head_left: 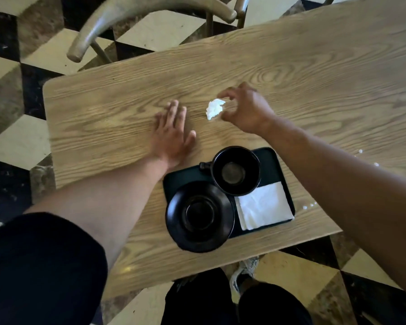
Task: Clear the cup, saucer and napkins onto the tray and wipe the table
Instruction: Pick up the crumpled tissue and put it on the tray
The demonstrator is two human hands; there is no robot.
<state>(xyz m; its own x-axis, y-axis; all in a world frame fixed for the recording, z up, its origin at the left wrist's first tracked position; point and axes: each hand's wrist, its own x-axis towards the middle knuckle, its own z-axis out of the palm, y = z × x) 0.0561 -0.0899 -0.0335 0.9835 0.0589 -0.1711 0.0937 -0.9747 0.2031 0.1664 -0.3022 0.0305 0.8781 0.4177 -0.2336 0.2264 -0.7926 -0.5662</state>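
Head view: my right hand (pixel 245 109) curls over a crumpled napkin (pixel 214 109).

My right fingers (pixel 227 93) are bent and apart around the white ball, maybe touching it. My left hand (pixel 172 134) lies flat at 9 o'clock of it, fingers spread on the table (pixel 314 73). At 6 o'clock sits the tray (pixel 271 160) with the cup (pixel 236 170), saucer (pixel 199 215) and a flat napkin (pixel 264 205).

A single wide-angle head-worn view looks steeply down and forward over the near edge of the wooden table (pixel 291 73), close above both outstretched forearms, taking in the checkered floor (pixel 14 141) around it.
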